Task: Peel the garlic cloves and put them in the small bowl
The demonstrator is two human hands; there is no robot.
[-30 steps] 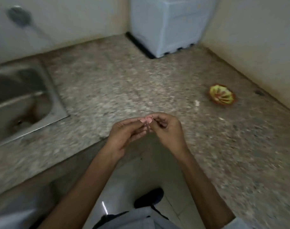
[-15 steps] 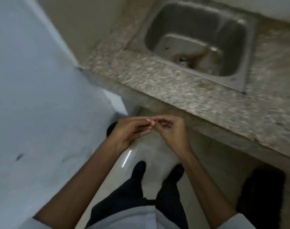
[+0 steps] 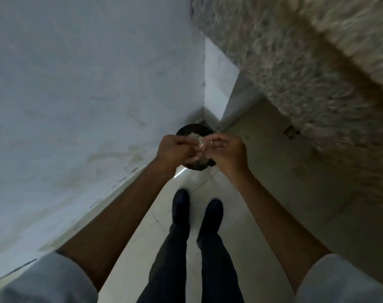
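Presently the left hand (image 3: 175,149) and right hand (image 3: 225,149) both pinch the garlic clove (image 3: 199,143) and its loose pale skin between curled fingertips, directly above a dark round bin (image 3: 184,129) on the floor by the wall. Risk noted: with the work held over that opening, a slipped pinch would likely drop the clove itself in among the waste. The bin appears to hold pale scraps (image 3: 196,164), too blurred to identify; the small bowl is not in view.

Narrow strip of floor (image 3: 146,217) between white wall (image 3: 77,95) on the left and table (image 3: 306,62) edge on the right, dark bin (image 3: 192,128) blocking the corner ahead, left hand (image 3: 175,149) and right hand (image 3: 226,149) close together above it.
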